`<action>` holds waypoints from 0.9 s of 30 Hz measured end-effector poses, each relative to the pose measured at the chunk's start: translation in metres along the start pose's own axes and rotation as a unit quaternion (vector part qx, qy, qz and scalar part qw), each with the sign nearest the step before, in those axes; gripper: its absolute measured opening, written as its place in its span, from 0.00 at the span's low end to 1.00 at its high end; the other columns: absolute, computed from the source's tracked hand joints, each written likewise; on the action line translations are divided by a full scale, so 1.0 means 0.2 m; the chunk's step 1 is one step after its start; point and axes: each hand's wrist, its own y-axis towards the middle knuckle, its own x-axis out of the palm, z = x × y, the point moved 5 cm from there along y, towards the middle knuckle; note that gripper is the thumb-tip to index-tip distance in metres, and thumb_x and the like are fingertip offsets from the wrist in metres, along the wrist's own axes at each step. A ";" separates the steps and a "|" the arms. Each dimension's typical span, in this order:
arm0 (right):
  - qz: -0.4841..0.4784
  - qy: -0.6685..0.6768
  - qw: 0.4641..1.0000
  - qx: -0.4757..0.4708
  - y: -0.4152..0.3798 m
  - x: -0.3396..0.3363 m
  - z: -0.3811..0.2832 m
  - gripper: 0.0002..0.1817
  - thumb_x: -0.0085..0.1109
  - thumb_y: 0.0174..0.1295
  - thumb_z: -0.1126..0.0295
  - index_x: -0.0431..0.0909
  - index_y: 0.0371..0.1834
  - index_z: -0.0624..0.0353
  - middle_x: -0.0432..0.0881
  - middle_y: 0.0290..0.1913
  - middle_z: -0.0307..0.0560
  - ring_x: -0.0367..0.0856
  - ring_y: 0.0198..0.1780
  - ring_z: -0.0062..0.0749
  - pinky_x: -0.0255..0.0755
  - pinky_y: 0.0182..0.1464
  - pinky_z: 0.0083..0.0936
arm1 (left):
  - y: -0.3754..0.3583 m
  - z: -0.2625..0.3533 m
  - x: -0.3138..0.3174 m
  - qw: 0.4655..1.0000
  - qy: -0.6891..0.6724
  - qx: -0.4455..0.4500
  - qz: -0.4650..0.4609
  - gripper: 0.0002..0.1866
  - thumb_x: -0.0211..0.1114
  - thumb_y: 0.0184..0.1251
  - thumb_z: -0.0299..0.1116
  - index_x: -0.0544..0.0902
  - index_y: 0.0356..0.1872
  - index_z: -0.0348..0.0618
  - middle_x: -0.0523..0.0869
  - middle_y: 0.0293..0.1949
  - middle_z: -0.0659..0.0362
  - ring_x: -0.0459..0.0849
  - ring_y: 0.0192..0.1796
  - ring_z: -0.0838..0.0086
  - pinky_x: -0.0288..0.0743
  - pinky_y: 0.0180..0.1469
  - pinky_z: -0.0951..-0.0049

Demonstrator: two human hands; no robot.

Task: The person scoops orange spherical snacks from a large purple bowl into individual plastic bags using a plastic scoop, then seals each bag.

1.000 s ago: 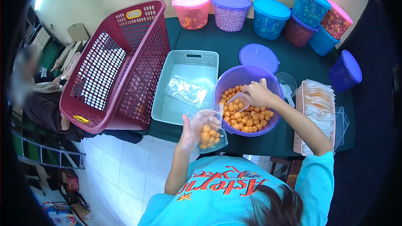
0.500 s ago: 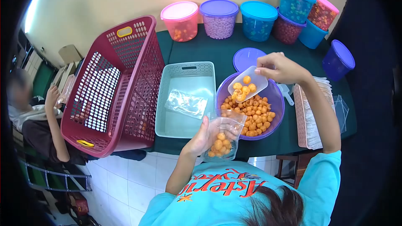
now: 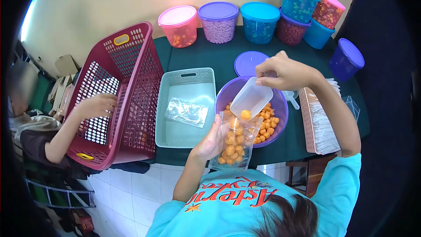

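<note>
My left hand [image 3: 209,144] is closed around a clear plastic bag [image 3: 246,154], held upright at the near side of the purple tub. Round orange snack balls [image 3: 232,151] fill its lower part. Above it, my right hand [image 3: 287,71] grips a translucent scoop [image 3: 251,98] tilted down toward the bag's mouth. A single orange ball [image 3: 245,115] sits at the scoop's lip, and others are inside the bag's upper part. Beneath both hands stands the purple tub [image 3: 284,125] with more orange balls in it.
A pale green basket [image 3: 161,123] holds a flat clear bag [image 3: 187,112]. Left of it stands a tall maroon basket [image 3: 142,87], with another person's hand [image 3: 97,106] over it. Lidded tubs [image 3: 218,24] line the wall. A pink basket [image 3: 308,123] of white packets stands at right.
My right hand has tipped the scoop down over the bag, and most of its balls have gone into it. The bag is fuller. The other person's hand has moved over the maroon basket.
</note>
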 end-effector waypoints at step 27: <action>0.258 0.395 0.878 -0.074 -0.19 0.43 -0.41 0.35 0.30 0.63 0.49 0.44 0.63 0.67 0.46 0.64 0.62 0.43 0.66 0.50 0.35 0.64 0.41 | -0.16 0.22 0.13 0.848 0.223 0.391 0.279 0.34 0.45 0.62 0.55 0.53 0.60 0.37 0.60 0.58 0.47 0.63 0.60 0.61 0.57 0.59 0.62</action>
